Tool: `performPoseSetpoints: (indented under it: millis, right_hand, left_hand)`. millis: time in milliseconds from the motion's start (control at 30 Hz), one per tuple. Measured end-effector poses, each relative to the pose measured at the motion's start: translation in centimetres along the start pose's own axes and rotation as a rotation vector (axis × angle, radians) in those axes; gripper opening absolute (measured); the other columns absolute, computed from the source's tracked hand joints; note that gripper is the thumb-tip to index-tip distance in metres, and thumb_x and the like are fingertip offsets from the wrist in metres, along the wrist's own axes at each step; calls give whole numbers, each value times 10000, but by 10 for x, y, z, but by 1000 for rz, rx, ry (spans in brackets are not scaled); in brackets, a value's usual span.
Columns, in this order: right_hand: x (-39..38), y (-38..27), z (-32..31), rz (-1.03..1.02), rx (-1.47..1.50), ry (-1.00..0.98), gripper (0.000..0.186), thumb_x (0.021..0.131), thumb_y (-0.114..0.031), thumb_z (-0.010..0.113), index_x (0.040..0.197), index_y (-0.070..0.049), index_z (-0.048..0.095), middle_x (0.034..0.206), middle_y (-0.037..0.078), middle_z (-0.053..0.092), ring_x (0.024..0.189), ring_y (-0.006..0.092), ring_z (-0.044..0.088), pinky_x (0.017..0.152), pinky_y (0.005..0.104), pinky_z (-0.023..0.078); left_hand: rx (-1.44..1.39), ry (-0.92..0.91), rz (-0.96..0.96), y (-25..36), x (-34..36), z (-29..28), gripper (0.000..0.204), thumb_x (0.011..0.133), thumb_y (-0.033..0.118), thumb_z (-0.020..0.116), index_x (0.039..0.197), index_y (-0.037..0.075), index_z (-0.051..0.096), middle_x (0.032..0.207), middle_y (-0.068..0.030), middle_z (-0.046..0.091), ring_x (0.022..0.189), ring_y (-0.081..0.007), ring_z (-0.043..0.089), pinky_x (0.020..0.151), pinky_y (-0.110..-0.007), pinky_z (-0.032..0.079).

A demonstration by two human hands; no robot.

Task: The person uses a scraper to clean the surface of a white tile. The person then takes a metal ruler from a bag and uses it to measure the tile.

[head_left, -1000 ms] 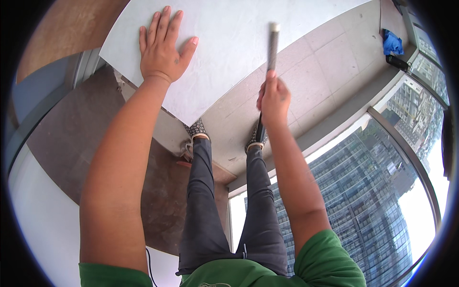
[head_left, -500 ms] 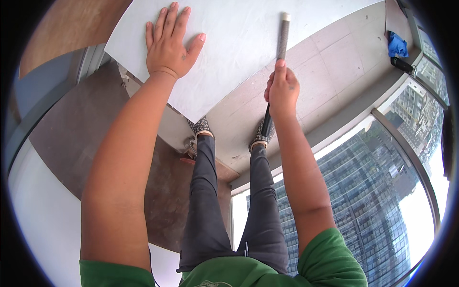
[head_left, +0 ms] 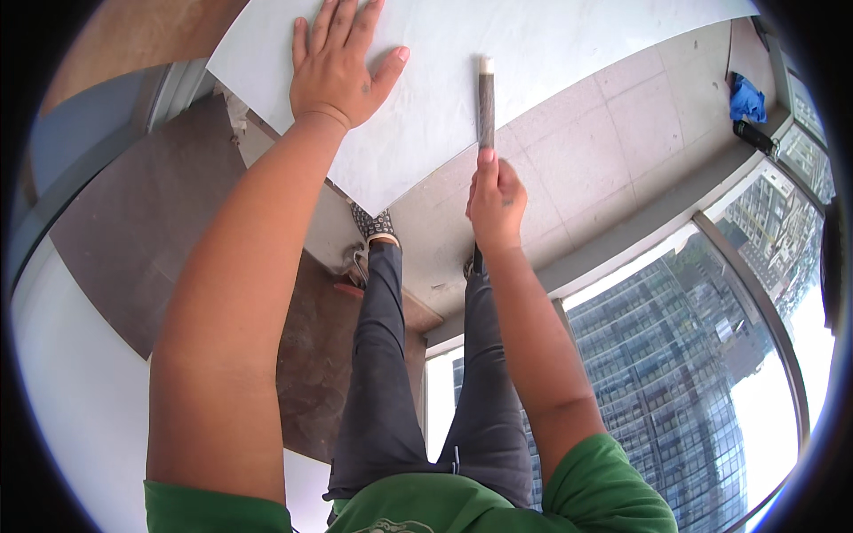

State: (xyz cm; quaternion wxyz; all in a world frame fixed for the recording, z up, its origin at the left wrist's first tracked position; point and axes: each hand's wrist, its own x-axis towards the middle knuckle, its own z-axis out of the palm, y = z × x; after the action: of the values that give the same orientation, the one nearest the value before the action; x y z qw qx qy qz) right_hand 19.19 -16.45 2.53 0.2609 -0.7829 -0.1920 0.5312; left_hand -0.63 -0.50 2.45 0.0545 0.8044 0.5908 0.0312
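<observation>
My left hand (head_left: pixel 345 78) lies spread and flat on a large white sheet (head_left: pixel 426 98), near its left side. My right hand (head_left: pixel 496 200) is closed round a long rod (head_left: pixel 486 107) with a pale tip, a grey textured upper part and a black lower part. The rod's upper end is over the white sheet; whether it touches the sheet I cannot tell. My shoes (head_left: pixel 373 226) show below the sheet's near corner, the right one mostly hidden behind the rod and my arm.
A pale tiled ledge or floor (head_left: pixel 622 133) runs to the right, bordered by windows (head_left: pixel 657 355) showing high buildings. A blue crumpled item (head_left: pixel 746 98) and a black object (head_left: pixel 753 135) lie at the far right. Brown boards (head_left: pixel 151 213) are on the left.
The rod and my right hand have moved left and down in the picture since half a second ago. My left hand and the sheet appear shifted slightly up and right, with the surroundings.
</observation>
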Motion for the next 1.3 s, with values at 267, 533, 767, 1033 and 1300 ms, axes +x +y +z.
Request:
performPoseSetpoints:
  millis: [267, 533, 767, 1033, 1300]
  right_hand:
    - [-49, 72, -8, -28, -127, -13, 558, 1046, -464, 560, 777, 24, 588, 610, 102, 490, 611, 158, 454, 592, 354, 439]
    - [-37, 46, -2, 17, 12, 18, 561, 1054, -445, 557, 733, 16, 556, 612, 43, 466, 610, 121, 421, 553, 316, 395]
    - [-2, 9, 3, -18, 56, 6, 551, 1058, -437, 547, 762, 28, 572, 622, 73, 466, 623, 141, 451, 574, 333, 411]
    - [-53, 75, -3, -1, -40, -21, 549, 1054, -458, 547, 772, 12, 583, 626, 52, 479, 633, 125, 434, 581, 327, 414]
    - [-58, 72, 0, -6, -59, -8, 562, 1054, -452, 554, 736, 11, 549, 609, 57, 471, 620, 134, 401, 566, 351, 396]
  left_hand:
    - [3, -2, 12, -1, 1, 0, 749, 959, 475, 545, 1561, 83, 333, 1650, -196, 262, 1532, -377, 220, 1247, -575, 127]
    - [22, -17, -1, -3, -1, 1, 746, 973, 481, 527, 1570, 84, 321, 1655, -191, 257, 1534, -369, 223, 1252, -565, 118]
    - [21, -30, -13, 0, 0, 3, 756, 981, 486, 514, 1583, 82, 298, 1669, -182, 228, 1549, -353, 188, 1262, -546, 98]
    - [53, -44, -20, -1, -1, 1, 760, 983, 491, 511, 1583, 77, 296, 1670, -187, 223, 1552, -346, 185, 1266, -536, 96]
    - [41, -23, -6, -2, -1, 2, 752, 979, 479, 520, 1575, 69, 316, 1664, -189, 241, 1546, -356, 202, 1264, -539, 106]
